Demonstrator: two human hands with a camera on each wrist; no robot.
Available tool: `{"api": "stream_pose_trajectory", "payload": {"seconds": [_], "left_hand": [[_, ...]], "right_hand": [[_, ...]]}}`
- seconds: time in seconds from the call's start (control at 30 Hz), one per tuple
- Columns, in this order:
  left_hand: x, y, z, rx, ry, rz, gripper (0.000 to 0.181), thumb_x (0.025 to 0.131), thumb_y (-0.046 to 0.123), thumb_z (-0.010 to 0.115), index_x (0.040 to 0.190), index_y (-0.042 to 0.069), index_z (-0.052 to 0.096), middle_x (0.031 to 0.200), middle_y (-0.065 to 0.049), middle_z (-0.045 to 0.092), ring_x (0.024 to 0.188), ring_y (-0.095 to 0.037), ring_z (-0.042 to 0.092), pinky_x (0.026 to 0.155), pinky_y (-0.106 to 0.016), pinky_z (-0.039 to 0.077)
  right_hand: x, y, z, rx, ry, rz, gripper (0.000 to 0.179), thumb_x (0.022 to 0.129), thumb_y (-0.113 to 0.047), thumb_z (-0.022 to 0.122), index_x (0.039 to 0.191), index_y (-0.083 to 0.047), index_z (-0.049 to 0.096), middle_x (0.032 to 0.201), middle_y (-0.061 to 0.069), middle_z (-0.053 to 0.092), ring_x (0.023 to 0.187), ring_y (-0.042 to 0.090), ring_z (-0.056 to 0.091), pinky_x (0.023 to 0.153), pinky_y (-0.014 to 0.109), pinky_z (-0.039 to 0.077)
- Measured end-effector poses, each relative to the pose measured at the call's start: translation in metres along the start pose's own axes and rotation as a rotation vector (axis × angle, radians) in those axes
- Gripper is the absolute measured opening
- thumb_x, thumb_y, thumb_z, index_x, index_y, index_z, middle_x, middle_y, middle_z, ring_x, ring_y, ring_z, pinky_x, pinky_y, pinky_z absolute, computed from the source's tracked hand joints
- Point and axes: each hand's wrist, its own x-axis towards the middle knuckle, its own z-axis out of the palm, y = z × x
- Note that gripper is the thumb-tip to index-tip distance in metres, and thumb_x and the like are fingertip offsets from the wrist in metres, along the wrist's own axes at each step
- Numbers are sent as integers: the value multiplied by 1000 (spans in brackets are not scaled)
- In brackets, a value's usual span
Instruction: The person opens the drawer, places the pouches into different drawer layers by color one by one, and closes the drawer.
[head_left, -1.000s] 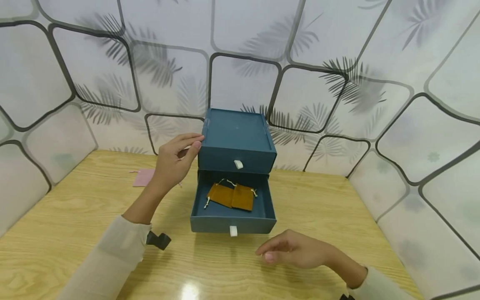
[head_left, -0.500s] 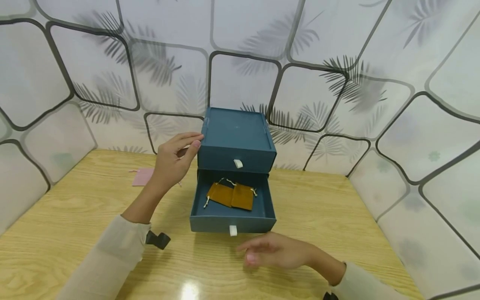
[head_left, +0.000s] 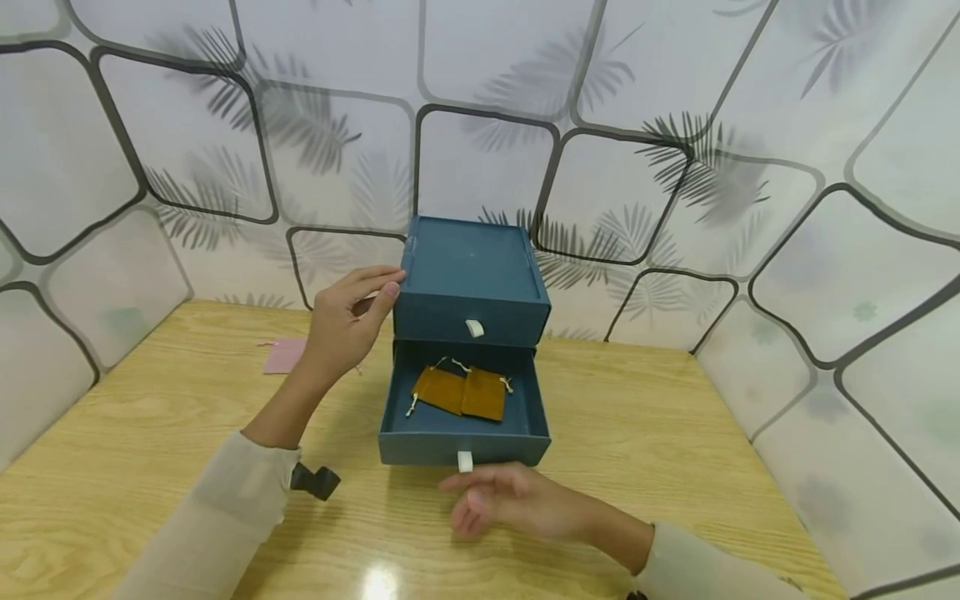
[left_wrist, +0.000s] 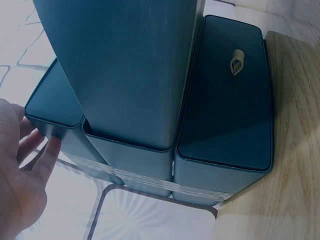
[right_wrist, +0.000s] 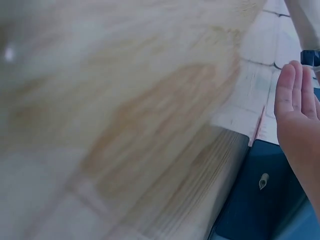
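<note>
A dark blue drawer box (head_left: 474,258) with three stacked drawers stands on the table. Its middle drawer (head_left: 390,437) is pulled out and bears a white pull tab (head_left: 466,461). Two mustard drawstring pouches (head_left: 483,395) lie flat inside. With extended fingers, my left hand (head_left: 345,325) touches the upper left edge of the box; the left wrist view shows the fingertips against the top drawer (left_wrist: 55,97). My right hand (head_left: 517,502) hangs in front of the middle drawer, just below its tab, holding nothing. Whether it touches the drawer front, I cannot tell.
A pink pouch (head_left: 285,355) lies on the wooden table (head_left: 630,417) left of the box, partly behind my left forearm. Patterned panels (head_left: 487,167) rise behind and at both sides. The bottom drawer (left_wrist: 227,115) is closed, its tab (left_wrist: 237,62) showing.
My right hand has moved left, from right of the drawer to below its white tab. The left hand, the box and the pouches have stayed in place.
</note>
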Motion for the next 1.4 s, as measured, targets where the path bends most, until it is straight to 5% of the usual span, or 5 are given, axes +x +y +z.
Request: {"api": "stream_pose_trajectory", "payload": {"seconds": [0.17, 0.43, 0.77, 1.4], "left_hand": [[0, -1, 0, 3, 3, 9, 25, 99, 0, 66, 123, 1, 75, 124, -10, 71, 106, -17, 69, 85, -13, 55], [2, 1, 1, -4, -3, 1, 26, 99, -1, 65, 123, 0, 74, 124, -11, 70, 106, -21, 68, 86, -13, 55], [2, 2, 1, -12, -1, 4, 26, 99, -3, 65, 122, -1, 74, 123, -13, 70, 106, -22, 68, 86, -13, 55], [0, 1, 0, -3, 7, -3, 26, 99, -2, 65, 122, 0, 74, 124, -12, 70, 105, -18, 68, 85, -13, 55]], "right_hand": [[7, -1, 7, 133, -12, -36, 51, 114, -26, 37, 153, 8, 37, 130, 43, 52, 116, 30, 65, 105, 51, 51], [16, -2, 16, 380, -15, -77, 55, 115, -29, 32, 151, 13, 33, 121, 7, 67, 110, 17, 66, 100, 33, 54], [25, -2, 24, 617, -6, -64, 48, 113, -43, 33, 135, -10, 60, 112, 2, 70, 102, 14, 68, 96, 30, 56], [30, -6, 35, 655, 77, -121, 43, 115, -33, 28, 106, -14, 66, 100, -2, 72, 93, 12, 67, 92, 29, 56]]}}
